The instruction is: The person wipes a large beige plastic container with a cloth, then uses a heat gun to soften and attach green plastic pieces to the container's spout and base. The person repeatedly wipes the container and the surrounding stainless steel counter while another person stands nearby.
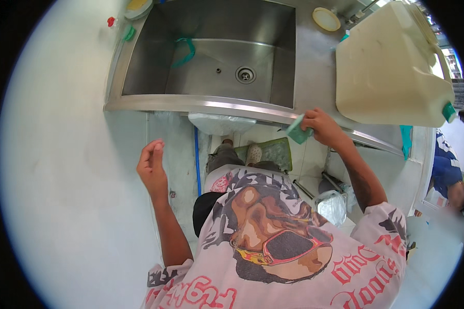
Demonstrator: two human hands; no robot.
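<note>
At the sink's front edge, to the right of the basin, my right hand [322, 127] grips a green sponge [298, 131] that looks like a scouring pad. Its fingers are closed over the top, hiding part of it. My left hand [152, 159] is raised in the air in front of the sink, at its left. Those fingers curl against the thumb, and nothing shows between them. Inside the steel sink [206, 62], a teal strip or loop [191, 53] lies against the left side. The drain [245, 74] shows in the basin floor.
A large cream jerrycan [392, 67] with a green cap stands on the right counter. Behind it lies a round pale lid [326, 19]. A dish with something yellow [137, 6] sits at the back left. Below are a green mat [273, 153] and a blue hose [197, 162]. Another person [446, 170] is at far right.
</note>
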